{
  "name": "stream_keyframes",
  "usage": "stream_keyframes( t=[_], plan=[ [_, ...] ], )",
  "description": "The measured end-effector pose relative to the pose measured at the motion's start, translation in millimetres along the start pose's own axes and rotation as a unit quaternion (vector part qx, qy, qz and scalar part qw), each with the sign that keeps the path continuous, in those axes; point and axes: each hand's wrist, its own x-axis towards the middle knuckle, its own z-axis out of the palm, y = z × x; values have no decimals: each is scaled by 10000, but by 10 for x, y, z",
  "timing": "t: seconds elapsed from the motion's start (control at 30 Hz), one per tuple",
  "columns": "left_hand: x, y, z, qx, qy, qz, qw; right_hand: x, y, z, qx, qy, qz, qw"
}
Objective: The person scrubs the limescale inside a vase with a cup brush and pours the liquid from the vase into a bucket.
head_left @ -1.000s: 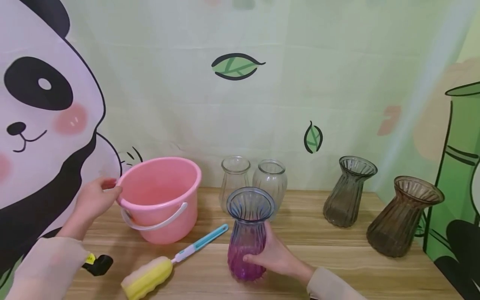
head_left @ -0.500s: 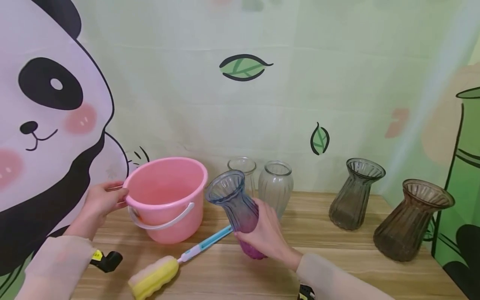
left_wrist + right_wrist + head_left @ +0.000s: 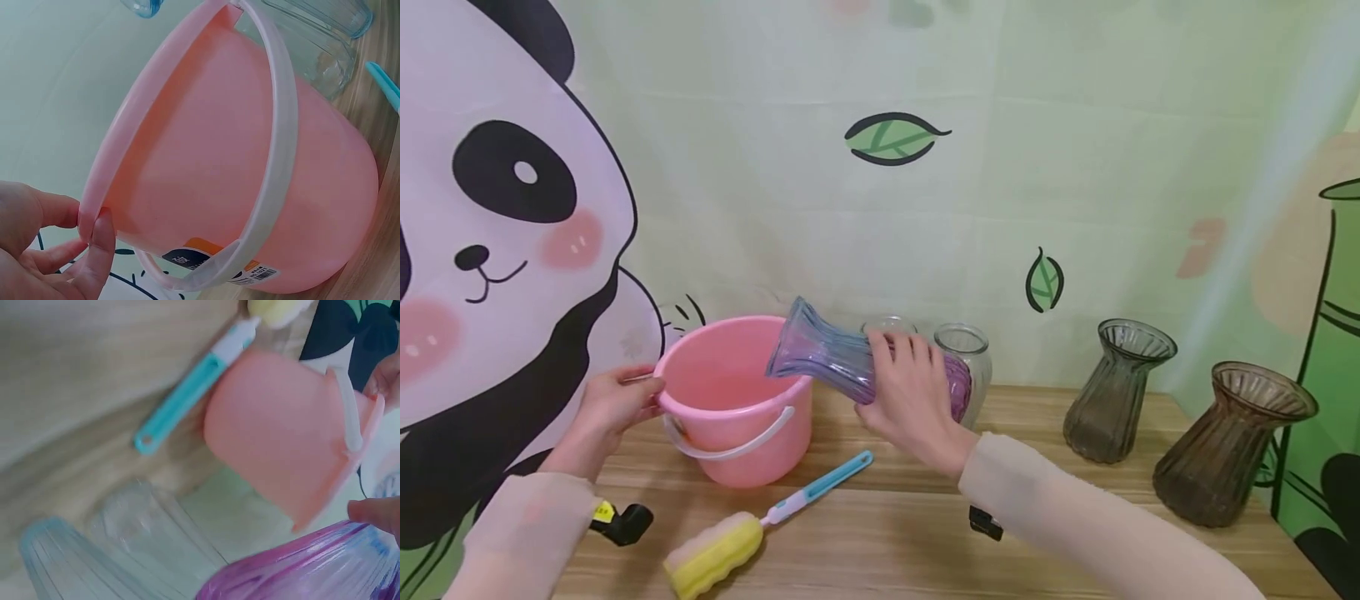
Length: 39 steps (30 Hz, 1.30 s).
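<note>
My right hand [image 3: 910, 392] grips a ribbed glass vase [image 3: 831, 350], blue at the flared mouth and purple toward the base. The vase is tipped nearly on its side, its mouth over the right rim of the pink bucket [image 3: 737, 446]. In the right wrist view the purple end [image 3: 294, 569] fills the lower right, with my thumb on the glass. With thumb and fingers my left hand [image 3: 613, 404] pinches the bucket's left rim; the left wrist view shows this pinch [image 3: 94, 225] closely. A white handle [image 3: 281, 125] hangs down the bucket's front.
Two clear glass vases [image 3: 962, 340] stand behind my right hand, partly hidden. Farther right are a grey vase [image 3: 1108, 400] and a brownish one [image 3: 1217, 458]. A sponge brush [image 3: 718, 546] with a blue handle lies in front of the bucket on the wooden table.
My right hand has lifted the blue-purple vase off the table, carried it left and tilted it over to the bucket's rim. My left hand has closed onto that rim.
</note>
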Motion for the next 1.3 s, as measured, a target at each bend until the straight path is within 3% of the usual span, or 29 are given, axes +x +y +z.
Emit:
stream_keyframes(
  t=[0.2, 0.37, 0.5, 0.7, 0.8, 0.97, 1.1, 1.2, 1.3],
  plan=[
    [1, -8, 33, 9, -20, -39, 10000, 223, 41, -14, -818, 373, -884, 9920],
    [5, -7, 60, 4, -4, -39, 10000, 348, 136, 71, -1608, 597, -1536, 9731],
    [-1, 4, 79, 103, 4, -46, 9999, 446, 212, 134, -2342, 715, -2033, 9480],
    [-7, 10, 88, 109, 16, -56, 9999, 564, 220, 143, -3383, 891, -2629, 8992],
    [-10, 10, 90, 101, 3, -54, 9999, 582, 207, 131, -3659, 924, -2736, 8847],
    [-15, 17, 98, 132, -11, -64, 9999, 575, 200, 117, -3771, 881, -2737, 8804],
    [-18, 19, 109, 101, -6, -63, 9999, 548, 217, 132, -3729, 1035, -2654, 8831],
    [-19, 17, 116, 112, 7, -94, 9999, 514, 231, 144, -3551, 1177, -2496, 8932],
    [-19, 15, 114, 137, 29, -98, 9999, 474, 229, 141, -3228, 1223, -2260, 9109]
  ],
)
